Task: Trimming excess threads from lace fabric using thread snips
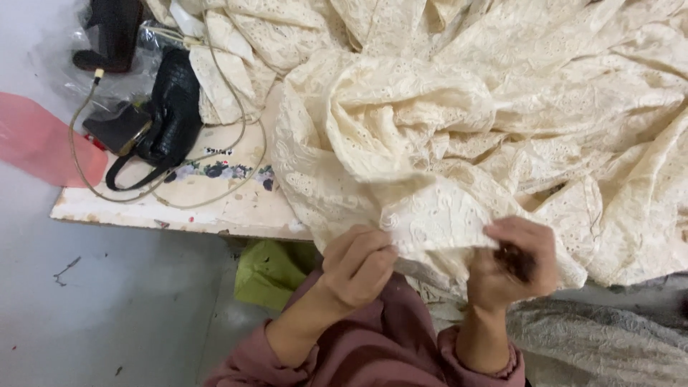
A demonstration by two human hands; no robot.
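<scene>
A big heap of cream eyelet lace fabric (459, 107) covers most of the worktable. My left hand (358, 265) pinches the near edge of this fabric at the lower middle. My right hand (514, 264) grips the same edge a little to the right, and a small dark object shows inside its closed fingers; what it is cannot be told. A strip of the fabric is stretched between both hands. I wear dusty-pink sleeves (387, 344).
A black handbag (172, 107) and a beige cord (79, 122) lie on the worn white table (215, 204) at the left. A pink sheet (36, 143) hangs off the left edge. Green cloth (269, 272) sits under the table. Grey floor is at the lower left; more lace (609, 344) is at the lower right.
</scene>
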